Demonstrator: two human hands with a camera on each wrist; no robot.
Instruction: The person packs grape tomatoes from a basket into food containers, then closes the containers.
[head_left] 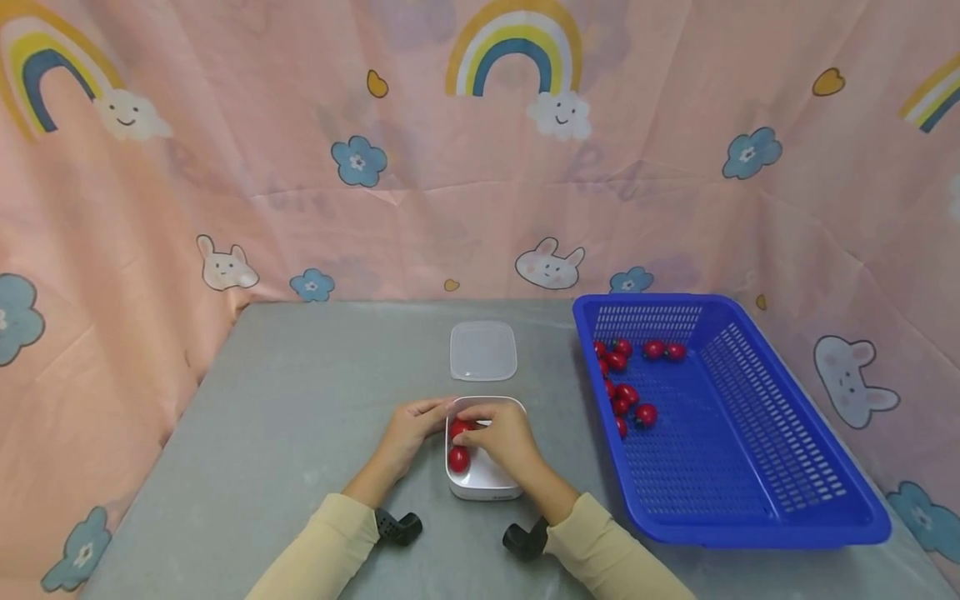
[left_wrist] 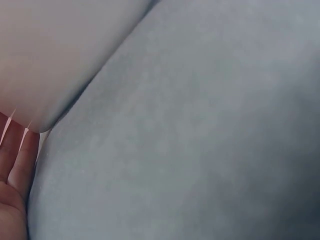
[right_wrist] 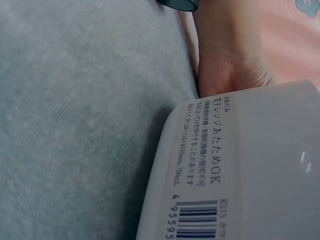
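A small white plastic container (head_left: 486, 493) stands on the grey table, with its printed label (right_wrist: 200, 145) and barcode visible in the right wrist view. My left hand (head_left: 408, 432) rests against the container's left side near the far corner; its fingers (left_wrist: 22, 165) lie straight along the wall in the left wrist view. Reaching in over the right rim, my right hand (head_left: 510, 435) has thumb and index finger around a red cherry tomato (head_left: 458, 428) at the container's left side. Just nearer to me, another cherry tomato (head_left: 459, 459) lies inside.
Behind the container lies a clear, square lid (head_left: 483, 352). A large blue basket (head_left: 750, 533) stands to the right, with several cherry tomatoes (head_left: 646, 414) along its left and far sides. Pink patterned cloth (head_left: 420, 225) hangs behind and beside the table.
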